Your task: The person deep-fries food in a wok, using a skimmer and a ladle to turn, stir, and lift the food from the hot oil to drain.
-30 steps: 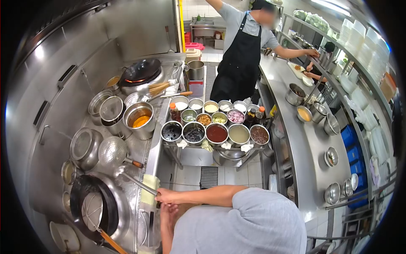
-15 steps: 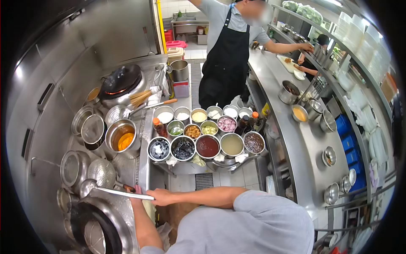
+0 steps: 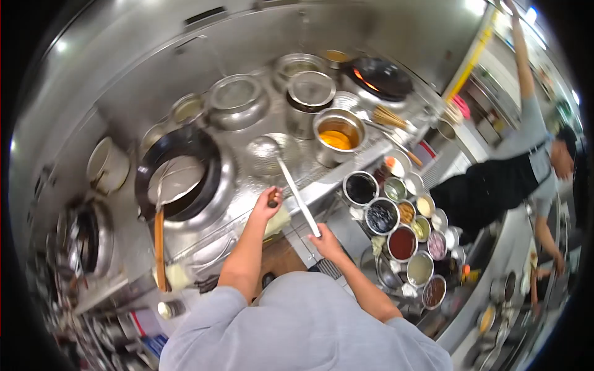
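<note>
My left hand point(image 3: 268, 204) is closed around the dark wooden handle of a perforated skimmer point(image 3: 283, 170), whose wide metal bowl lies over the steel stove top. In my right hand point(image 3: 328, 242) is the end of the long pale handle of a ladle point(image 3: 296, 191). The ladle's rounded bowl point(image 3: 262, 148) points away from me and overlaps the skimmer in this view. Left of my hands, a black wok point(image 3: 211, 162) sits on its burner ring. A round mesh strainer point(image 3: 179, 179) rests in it, its wooden handle reaching over the stove's front edge.
Behind the skimmer stands a steel pot point(image 3: 322, 127) of orange liquid. Covered pots point(image 3: 238, 102) line the back. A second wok point(image 3: 378, 77) has flames beneath it. Several sauce and ingredient tins point(image 3: 403, 243) stand at right, with a person in a black apron point(image 3: 476, 185) beyond.
My view has swung left toward the stove, so the tins and the other person now appear farther right. Both hands keep hold of the skimmer and ladle.
</note>
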`<state>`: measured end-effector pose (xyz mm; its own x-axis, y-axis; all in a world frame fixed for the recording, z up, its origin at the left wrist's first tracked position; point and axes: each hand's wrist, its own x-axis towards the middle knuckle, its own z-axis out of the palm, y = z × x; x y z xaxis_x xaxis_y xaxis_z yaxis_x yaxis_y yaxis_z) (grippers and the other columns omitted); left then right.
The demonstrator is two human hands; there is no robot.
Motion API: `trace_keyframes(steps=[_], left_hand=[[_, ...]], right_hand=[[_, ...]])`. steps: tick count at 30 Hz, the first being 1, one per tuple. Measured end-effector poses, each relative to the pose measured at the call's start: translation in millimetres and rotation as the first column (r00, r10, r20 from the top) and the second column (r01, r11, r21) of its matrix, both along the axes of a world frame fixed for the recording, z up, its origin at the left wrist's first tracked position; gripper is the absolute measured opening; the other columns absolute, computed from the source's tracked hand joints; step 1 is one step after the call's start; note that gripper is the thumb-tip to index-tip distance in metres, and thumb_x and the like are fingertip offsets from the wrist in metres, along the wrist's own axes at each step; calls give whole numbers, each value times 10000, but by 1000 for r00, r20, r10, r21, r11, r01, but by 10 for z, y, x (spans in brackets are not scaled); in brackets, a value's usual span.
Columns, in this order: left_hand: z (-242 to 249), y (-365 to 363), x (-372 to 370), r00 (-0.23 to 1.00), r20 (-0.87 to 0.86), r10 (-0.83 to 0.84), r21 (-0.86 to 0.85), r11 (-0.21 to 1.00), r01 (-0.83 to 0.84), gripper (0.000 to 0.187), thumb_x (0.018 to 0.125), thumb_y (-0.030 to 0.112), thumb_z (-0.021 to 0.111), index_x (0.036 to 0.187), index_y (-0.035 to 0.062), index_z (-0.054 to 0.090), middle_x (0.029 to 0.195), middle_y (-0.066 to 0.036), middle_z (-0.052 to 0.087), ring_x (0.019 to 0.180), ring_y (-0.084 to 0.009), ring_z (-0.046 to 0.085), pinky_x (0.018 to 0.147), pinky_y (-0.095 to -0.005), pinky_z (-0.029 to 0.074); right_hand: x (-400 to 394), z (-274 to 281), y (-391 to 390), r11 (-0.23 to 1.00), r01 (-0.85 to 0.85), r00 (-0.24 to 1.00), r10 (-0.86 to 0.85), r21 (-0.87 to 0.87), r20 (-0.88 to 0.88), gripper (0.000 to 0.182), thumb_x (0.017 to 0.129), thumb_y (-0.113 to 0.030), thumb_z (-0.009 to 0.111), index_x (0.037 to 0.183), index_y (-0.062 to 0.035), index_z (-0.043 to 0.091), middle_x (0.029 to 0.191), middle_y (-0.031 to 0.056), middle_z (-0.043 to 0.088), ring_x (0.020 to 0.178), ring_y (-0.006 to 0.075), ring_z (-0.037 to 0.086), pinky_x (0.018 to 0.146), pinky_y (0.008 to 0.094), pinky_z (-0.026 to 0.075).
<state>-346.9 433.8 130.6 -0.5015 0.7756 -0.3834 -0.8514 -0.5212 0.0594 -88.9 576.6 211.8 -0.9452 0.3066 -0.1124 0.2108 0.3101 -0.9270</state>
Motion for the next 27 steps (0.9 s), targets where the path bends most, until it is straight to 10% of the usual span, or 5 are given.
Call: trace_keyframes(steps=[4, 8, 11, 18, 27], left_hand=[[513, -261, -180, 999, -24, -41, -275, 961, 33, 125, 814, 66, 564, 869, -4, 478, 744, -127, 544, 554, -189, 549, 412, -300, 462], [1267, -919, -15, 569, -585, -578, -796, 275, -539, 464, 775, 90, 581, 1178, -12, 375, 757, -156, 543, 478, -226, 549, 379, -365, 447], [1880, -1487, -1, 332, -459, -824, -629, 38, -776, 565, 767, 177, 559, 1283, 67, 358, 975, -280, 594, 910, -432, 578, 805, -478, 445], [1995, -1660, -68, 37, -323, -946, -502, 138, -854, 556, 780, 133, 515, 1293, 18, 333, 943, -292, 597, 904, -432, 577, 773, -491, 445], [1731, -1350, -5, 296, -425, -855, -590, 13, -807, 550, 759, 112, 483, 1268, 26, 294, 879, -314, 599, 733, -416, 624, 670, -471, 492]], right_hand=[[-28, -189, 193, 979, 93, 995, -96, 181, 8, 425, 797, -209, 657, 1157, -65, 482, 818, 148, 625, 721, 248, 619, 658, 374, 484], [213, -30, 538, 810, 109, 980, -183, 576, 72, 482, 786, -144, 619, 1238, -120, 453, 830, 210, 626, 759, 398, 608, 655, 472, 472], [398, -141, 933, 647, 108, 990, -143, 755, -19, 492, 765, -110, 609, 1236, -137, 473, 897, 186, 623, 754, 385, 606, 682, 488, 473], [-396, 376, 917, 405, 84, 991, 61, 910, -118, 437, 806, -61, 491, 1240, -102, 470, 854, 188, 601, 661, 352, 622, 569, 443, 500], [-92, 443, 749, 416, 85, 993, -110, 905, -42, 500, 742, 5, 518, 1230, -103, 493, 892, 199, 604, 752, 354, 630, 612, 450, 503]])
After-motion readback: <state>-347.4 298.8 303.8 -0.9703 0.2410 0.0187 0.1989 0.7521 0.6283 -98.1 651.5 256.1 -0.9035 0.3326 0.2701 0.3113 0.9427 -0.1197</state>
